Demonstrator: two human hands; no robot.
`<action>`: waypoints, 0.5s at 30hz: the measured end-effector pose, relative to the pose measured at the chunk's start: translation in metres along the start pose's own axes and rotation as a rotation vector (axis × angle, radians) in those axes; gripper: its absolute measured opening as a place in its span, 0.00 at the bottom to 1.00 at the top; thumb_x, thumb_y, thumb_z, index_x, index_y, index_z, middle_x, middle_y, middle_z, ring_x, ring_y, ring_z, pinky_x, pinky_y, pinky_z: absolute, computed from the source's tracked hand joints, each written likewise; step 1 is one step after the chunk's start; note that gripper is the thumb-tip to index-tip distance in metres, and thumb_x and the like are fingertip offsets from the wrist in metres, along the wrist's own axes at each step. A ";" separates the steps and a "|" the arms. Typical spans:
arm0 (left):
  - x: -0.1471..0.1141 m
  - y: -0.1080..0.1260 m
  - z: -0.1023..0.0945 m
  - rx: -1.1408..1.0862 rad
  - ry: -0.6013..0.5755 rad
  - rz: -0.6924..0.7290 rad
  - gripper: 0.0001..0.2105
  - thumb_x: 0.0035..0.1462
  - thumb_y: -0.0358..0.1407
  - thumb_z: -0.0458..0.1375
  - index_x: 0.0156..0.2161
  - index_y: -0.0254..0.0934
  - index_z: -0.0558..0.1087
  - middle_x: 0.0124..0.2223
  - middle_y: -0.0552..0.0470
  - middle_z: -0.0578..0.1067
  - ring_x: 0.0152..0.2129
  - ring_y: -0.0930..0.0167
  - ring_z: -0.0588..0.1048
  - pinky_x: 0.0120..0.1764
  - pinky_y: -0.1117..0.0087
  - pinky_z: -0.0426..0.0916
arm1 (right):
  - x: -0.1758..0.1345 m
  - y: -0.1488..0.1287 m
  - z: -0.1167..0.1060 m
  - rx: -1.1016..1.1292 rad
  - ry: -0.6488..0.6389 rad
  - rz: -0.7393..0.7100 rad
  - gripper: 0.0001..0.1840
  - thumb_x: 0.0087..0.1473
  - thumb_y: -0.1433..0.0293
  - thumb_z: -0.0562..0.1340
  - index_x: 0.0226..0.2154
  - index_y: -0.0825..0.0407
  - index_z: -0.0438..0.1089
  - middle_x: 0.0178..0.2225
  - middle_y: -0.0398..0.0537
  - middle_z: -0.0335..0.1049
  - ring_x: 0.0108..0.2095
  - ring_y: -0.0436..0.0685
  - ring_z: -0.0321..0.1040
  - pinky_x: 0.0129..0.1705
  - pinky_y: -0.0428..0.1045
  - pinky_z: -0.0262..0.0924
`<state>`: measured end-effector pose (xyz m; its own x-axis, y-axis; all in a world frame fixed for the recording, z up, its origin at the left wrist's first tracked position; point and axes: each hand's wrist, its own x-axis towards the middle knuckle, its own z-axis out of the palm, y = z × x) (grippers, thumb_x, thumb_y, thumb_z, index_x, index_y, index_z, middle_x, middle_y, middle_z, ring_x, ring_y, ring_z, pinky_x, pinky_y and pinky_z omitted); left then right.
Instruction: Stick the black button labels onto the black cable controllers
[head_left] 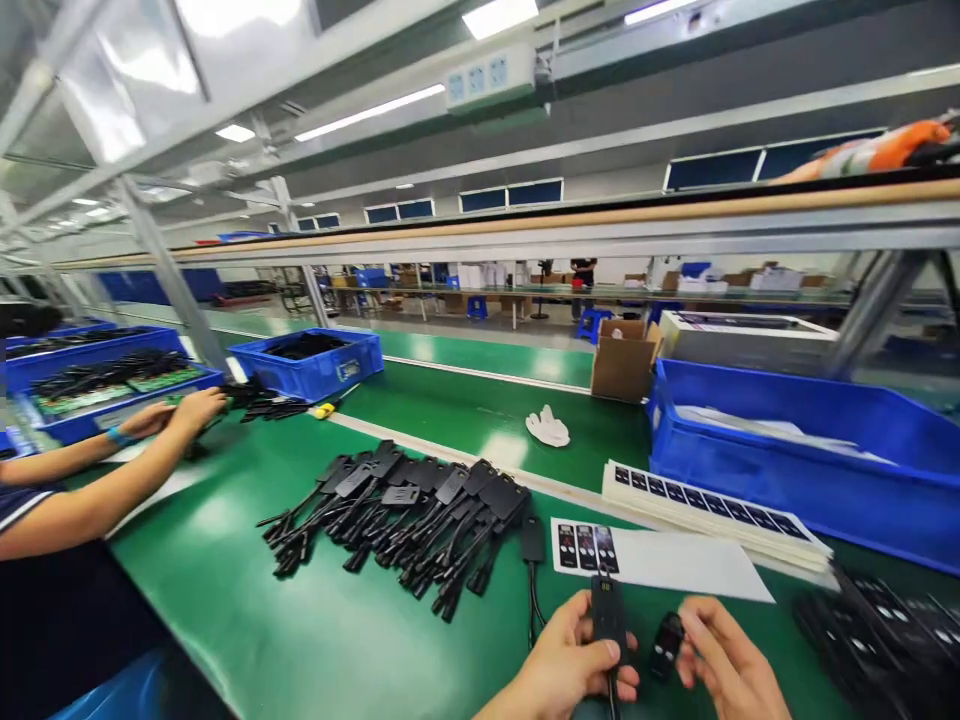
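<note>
My left hand (566, 660) grips a flat black module with a cable (607, 612) low at the front of the green table (300, 620). My right hand (724, 655) pinches a small black label sticker (665, 645) right beside that module. Just beyond my hands lies a white sticker sheet (660, 555) with three black labels on its left end. A single black module on a cable (533, 545) lies left of the sheet.
A pile of several black cabled modules (405, 515) spreads across the table's middle. A stack of label sheets (712, 510) and a big blue bin (802, 460) stand at right. A co-worker's arms (112, 470) reach toward blue trays (105, 385) at left. A white glove (548, 427) lies on the belt.
</note>
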<state>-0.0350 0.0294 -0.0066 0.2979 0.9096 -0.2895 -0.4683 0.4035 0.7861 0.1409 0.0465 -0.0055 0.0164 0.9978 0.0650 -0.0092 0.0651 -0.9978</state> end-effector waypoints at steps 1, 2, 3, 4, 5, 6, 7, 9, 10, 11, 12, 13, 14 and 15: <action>-0.003 0.000 0.002 0.019 -0.030 0.008 0.27 0.34 0.35 0.69 0.42 0.34 0.65 0.36 0.48 0.75 0.22 0.74 0.74 0.30 0.68 0.70 | -0.002 -0.006 0.002 -0.035 -0.009 -0.027 0.19 0.48 0.50 0.63 0.25 0.48 0.66 0.20 0.39 0.58 0.17 0.50 0.58 0.20 0.46 0.58; -0.006 0.000 0.004 0.036 -0.049 0.004 0.28 0.35 0.33 0.68 0.44 0.34 0.66 0.36 0.48 0.75 0.22 0.73 0.75 0.30 0.69 0.70 | -0.004 -0.012 0.004 -0.065 -0.014 -0.047 0.18 0.49 0.52 0.63 0.25 0.49 0.66 0.20 0.39 0.59 0.17 0.50 0.58 0.20 0.46 0.58; -0.009 0.001 0.006 0.050 -0.065 -0.010 0.29 0.35 0.31 0.68 0.46 0.34 0.66 0.36 0.48 0.75 0.23 0.73 0.76 0.30 0.70 0.70 | -0.006 -0.016 0.005 -0.086 -0.022 -0.056 0.18 0.49 0.52 0.64 0.25 0.49 0.66 0.20 0.39 0.59 0.17 0.49 0.57 0.20 0.45 0.58; -0.011 0.002 0.008 0.062 -0.080 -0.030 0.30 0.35 0.29 0.67 0.48 0.34 0.66 0.35 0.48 0.75 0.24 0.72 0.76 0.30 0.70 0.71 | -0.007 -0.020 0.007 -0.096 -0.029 -0.059 0.17 0.48 0.53 0.64 0.25 0.50 0.66 0.21 0.39 0.60 0.17 0.49 0.57 0.20 0.45 0.57; -0.012 0.002 0.009 0.069 -0.098 -0.052 0.31 0.35 0.27 0.66 0.49 0.34 0.66 0.35 0.48 0.76 0.24 0.71 0.77 0.30 0.70 0.71 | -0.008 -0.023 0.009 -0.094 -0.034 -0.057 0.17 0.48 0.53 0.64 0.25 0.50 0.67 0.21 0.39 0.60 0.17 0.49 0.57 0.20 0.45 0.57; -0.013 0.003 0.010 0.073 -0.121 -0.071 0.32 0.35 0.26 0.66 0.50 0.34 0.66 0.35 0.47 0.76 0.25 0.69 0.78 0.29 0.71 0.71 | -0.009 -0.025 0.011 -0.087 -0.036 -0.052 0.17 0.47 0.53 0.65 0.25 0.51 0.68 0.21 0.40 0.61 0.18 0.49 0.57 0.19 0.45 0.57; -0.013 0.003 0.011 0.072 -0.146 -0.085 0.32 0.36 0.25 0.65 0.51 0.35 0.65 0.36 0.46 0.76 0.26 0.69 0.78 0.30 0.71 0.71 | -0.010 -0.027 0.012 -0.077 -0.037 -0.045 0.18 0.47 0.53 0.65 0.25 0.51 0.68 0.21 0.40 0.62 0.18 0.49 0.58 0.19 0.45 0.57; -0.013 0.002 0.012 0.067 -0.184 -0.102 0.32 0.37 0.25 0.65 0.52 0.35 0.65 0.38 0.45 0.77 0.28 0.67 0.79 0.30 0.71 0.72 | -0.011 -0.029 0.014 -0.065 -0.032 -0.021 0.17 0.46 0.54 0.66 0.25 0.52 0.69 0.22 0.41 0.63 0.18 0.49 0.58 0.18 0.44 0.58; -0.013 0.001 0.012 0.064 -0.193 -0.104 0.32 0.37 0.24 0.65 0.52 0.36 0.65 0.38 0.44 0.77 0.28 0.67 0.79 0.31 0.70 0.72 | -0.011 -0.029 0.014 -0.062 -0.031 -0.009 0.17 0.46 0.54 0.66 0.25 0.52 0.69 0.22 0.41 0.64 0.18 0.49 0.58 0.18 0.44 0.58; -0.013 0.001 0.012 0.061 -0.198 -0.105 0.32 0.38 0.24 0.65 0.52 0.36 0.65 0.38 0.45 0.78 0.29 0.67 0.79 0.32 0.70 0.72 | -0.011 -0.029 0.014 -0.060 -0.030 -0.001 0.17 0.46 0.55 0.66 0.25 0.52 0.69 0.22 0.42 0.65 0.19 0.49 0.59 0.18 0.44 0.58; -0.013 0.000 0.012 0.057 -0.201 -0.105 0.32 0.38 0.24 0.65 0.52 0.36 0.65 0.37 0.45 0.78 0.30 0.66 0.79 0.33 0.70 0.73 | -0.012 -0.028 0.014 -0.059 -0.029 0.003 0.17 0.46 0.55 0.66 0.26 0.52 0.69 0.22 0.42 0.65 0.19 0.49 0.59 0.18 0.43 0.59; -0.013 0.000 0.012 0.053 -0.205 -0.105 0.32 0.39 0.24 0.65 0.52 0.37 0.65 0.37 0.46 0.78 0.30 0.66 0.79 0.33 0.69 0.73 | -0.012 -0.028 0.014 -0.061 -0.028 0.003 0.17 0.46 0.55 0.66 0.26 0.52 0.70 0.22 0.42 0.65 0.20 0.49 0.60 0.18 0.43 0.59; -0.013 -0.001 0.013 0.050 -0.213 -0.105 0.31 0.39 0.24 0.65 0.52 0.37 0.65 0.35 0.47 0.78 0.31 0.65 0.79 0.34 0.68 0.73 | -0.012 -0.027 0.014 -0.063 -0.026 0.001 0.16 0.46 0.56 0.67 0.26 0.52 0.70 0.22 0.42 0.66 0.20 0.49 0.61 0.19 0.43 0.59; -0.014 -0.001 0.013 0.048 -0.221 -0.105 0.30 0.40 0.25 0.65 0.52 0.37 0.65 0.35 0.48 0.78 0.31 0.65 0.79 0.34 0.68 0.73 | -0.012 -0.027 0.014 -0.066 -0.025 -0.001 0.17 0.46 0.56 0.67 0.26 0.52 0.70 0.22 0.43 0.66 0.20 0.50 0.61 0.19 0.43 0.60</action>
<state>-0.0283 0.0154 0.0039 0.5198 0.8174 -0.2483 -0.3869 0.4844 0.7846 0.1274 0.0326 0.0210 -0.0087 0.9978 0.0651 0.0566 0.0655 -0.9962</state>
